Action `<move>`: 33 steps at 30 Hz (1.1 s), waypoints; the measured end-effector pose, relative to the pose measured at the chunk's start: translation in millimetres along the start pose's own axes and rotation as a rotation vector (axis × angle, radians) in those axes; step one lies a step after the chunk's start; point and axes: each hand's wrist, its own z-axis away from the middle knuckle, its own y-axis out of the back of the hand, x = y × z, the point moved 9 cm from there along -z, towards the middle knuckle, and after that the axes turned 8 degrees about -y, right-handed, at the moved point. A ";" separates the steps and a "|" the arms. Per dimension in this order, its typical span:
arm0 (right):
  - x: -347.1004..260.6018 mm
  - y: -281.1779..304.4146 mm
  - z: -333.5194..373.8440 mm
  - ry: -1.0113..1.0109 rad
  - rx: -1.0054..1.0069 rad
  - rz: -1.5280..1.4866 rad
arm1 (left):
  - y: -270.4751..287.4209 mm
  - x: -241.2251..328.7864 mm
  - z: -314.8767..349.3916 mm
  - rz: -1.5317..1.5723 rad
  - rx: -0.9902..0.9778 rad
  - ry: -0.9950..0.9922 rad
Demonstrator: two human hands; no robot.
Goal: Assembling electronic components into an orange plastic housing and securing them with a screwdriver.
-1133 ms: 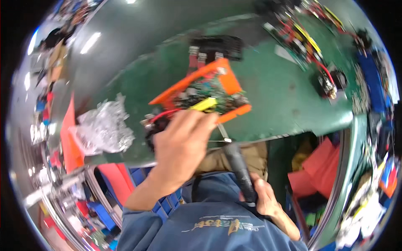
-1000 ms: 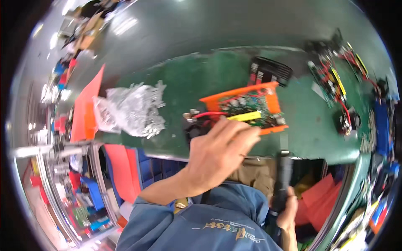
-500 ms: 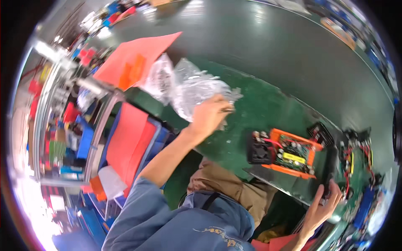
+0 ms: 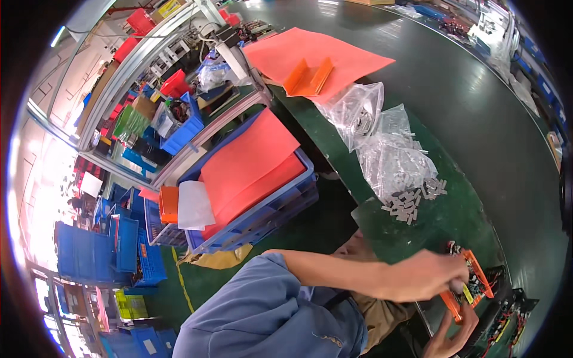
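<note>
An orange-framed circuit board point(image 4: 484, 280) with a yellow part lies at the right end of the green work surface. My left hand point(image 4: 427, 275) reaches across and is over this board, fingers pinched together. Whatever sits between its fingertips is too small and blurred to name. Low on the frame's near end, my right hand point(image 4: 453, 339) grips the orange edge between thumb and fingers. My left hand and forearm hide part of the board. Small grey metal pieces point(image 4: 407, 206) are spilled beside a clear plastic bag point(image 4: 397, 164) holding more of them.
Another clear bag point(image 4: 358, 113) lies beside a red sheet point(image 4: 334, 51) bearing an orange bracket point(image 4: 308, 79). At my left stands a blue crate point(image 4: 262, 209) with red sheets. Further boards with wires point(image 4: 507, 322) lie at the far right. A metal rack point(image 4: 128, 65) rises at the left.
My view has swung to the right. My left hand has moved from the bag of metal pieces to the circuit board, and my right hand has come to the board's orange frame.
</note>
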 end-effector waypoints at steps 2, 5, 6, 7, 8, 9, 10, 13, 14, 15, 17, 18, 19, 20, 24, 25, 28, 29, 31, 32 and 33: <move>2.9 0.9 -0.9 -0.165 -0.010 -0.522 | -25.1 8.0 4.9 0.089 -0.067 0.015; 2.9 1.8 -0.7 -0.064 0.021 -0.500 | -32.6 7.3 7.3 0.194 -0.067 0.111; 8.7 1.8 1.8 -0.114 0.011 -0.474 | -36.7 1.3 8.7 0.242 -0.041 0.170; 14.8 2.2 5.2 -0.190 0.038 -0.510 | -40.2 -0.8 9.4 0.249 -0.032 0.174; 15.2 -1.3 10.3 -0.187 0.026 -0.506 | -45.8 -0.3 10.1 0.261 -0.060 0.151; 24.8 -3.3 17.6 -0.285 0.062 -0.578 | -50.1 1.5 12.2 0.272 -0.088 0.128; 34.4 -2.7 24.4 -0.386 0.097 -0.645 | -48.5 5.8 10.8 0.281 -0.077 0.136; 58.7 -9.2 47.2 -0.580 0.054 -0.595 | -29.4 12.0 -0.3 0.173 0.052 0.047; 75.0 -20.7 60.6 -0.659 0.007 -0.555 | -23.8 6.1 5.7 0.097 0.053 0.104; 81.2 -24.0 63.9 -0.673 -0.015 -0.632 | -13.1 11.4 5.4 0.038 0.035 0.152; 75.3 -28.4 67.2 -0.723 -0.036 -0.626 | -17.1 -20.2 20.0 0.294 0.007 0.534; 68.8 -30.6 65.7 -0.731 -0.038 -0.687 | -13.3 -24.9 25.0 0.379 -0.012 0.717; 65.1 -33.0 66.9 -0.800 -0.057 -0.673 | -11.8 -27.5 34.4 0.451 -0.049 0.905; 54.8 -34.8 60.9 -0.825 -0.092 -0.674 | -5.8 -26.8 24.9 0.411 -0.008 0.669; 49.4 -28.7 44.5 -0.610 -0.106 -0.613 | -14.1 -32.4 14.5 0.364 -0.057 0.572; 50.1 -29.6 43.1 -0.630 -0.127 -0.655 | -19.3 -36.2 16.3 0.451 -0.035 0.545; 52.6 -25.3 46.3 -0.698 -0.095 -0.704 | -30.7 -34.6 13.5 0.602 -0.006 0.566; 53.4 -21.4 46.8 -0.684 -0.083 -0.701 | -35.6 -32.0 11.2 0.619 -0.024 0.562; 51.4 -19.5 45.4 -0.659 -0.069 -0.705 | -37.3 -29.8 11.2 0.532 -0.094 0.600; 51.1 -18.9 47.0 -0.658 -0.054 -0.710 | -37.2 -28.8 11.9 0.534 -0.098 0.593; 51.3 -18.1 48.1 -0.654 -0.041 -0.714 | -36.6 -29.5 13.8 0.496 -0.100 0.595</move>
